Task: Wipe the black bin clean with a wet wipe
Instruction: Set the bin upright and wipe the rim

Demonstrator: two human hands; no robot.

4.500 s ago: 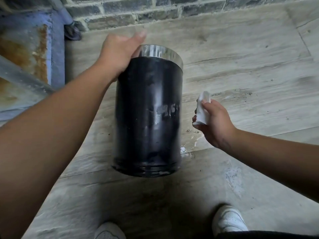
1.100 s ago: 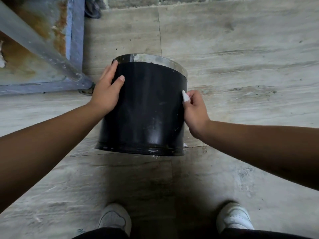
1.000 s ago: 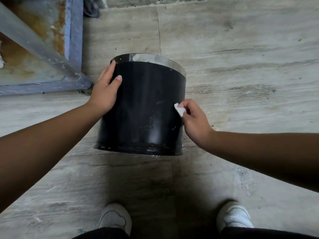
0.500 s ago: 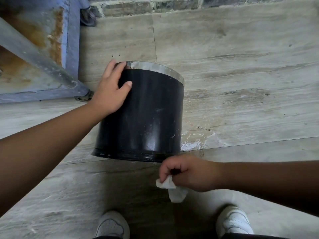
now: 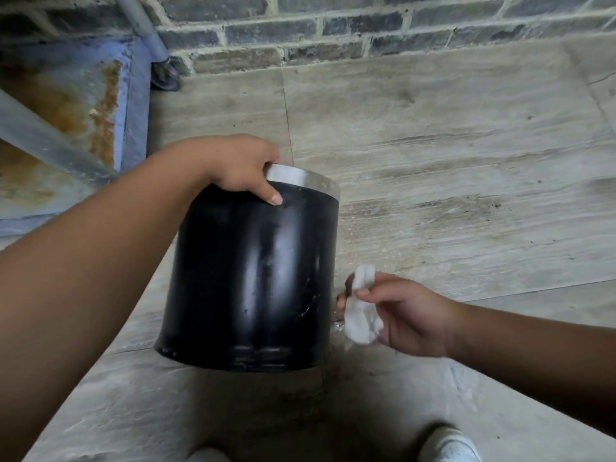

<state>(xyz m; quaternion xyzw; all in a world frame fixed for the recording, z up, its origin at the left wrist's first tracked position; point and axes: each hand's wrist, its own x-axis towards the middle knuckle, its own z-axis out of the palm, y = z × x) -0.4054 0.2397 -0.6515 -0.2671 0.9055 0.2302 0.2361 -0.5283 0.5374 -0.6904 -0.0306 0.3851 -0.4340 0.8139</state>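
Note:
The black bin point(image 5: 253, 278) is a glossy cylinder with a silver rim, standing on the tiled floor and leaning slightly toward me. My left hand point(image 5: 238, 168) grips its rim at the top left, thumb pressed on the black wall. My right hand point(image 5: 403, 315) is just right of the bin's lower side, pinching a crumpled white wet wipe point(image 5: 360, 311). The wipe hangs beside the bin's wall, close to it; contact cannot be made out. The bin's inside and far side are hidden.
A rusty blue metal frame point(image 5: 110, 105) stands to the left, with a grey pipe point(image 5: 146, 31) running down to the brick wall point(image 5: 333, 31) behind. A wet patch point(image 5: 366, 255) marks the floor right of the bin. My white shoes point(image 5: 448, 445) are at the bottom edge.
My left hand shifted from the bin's side up onto the rim. My right hand, which was low in front of the bin with the wipe, rose to its lower right side. The view tilted up.

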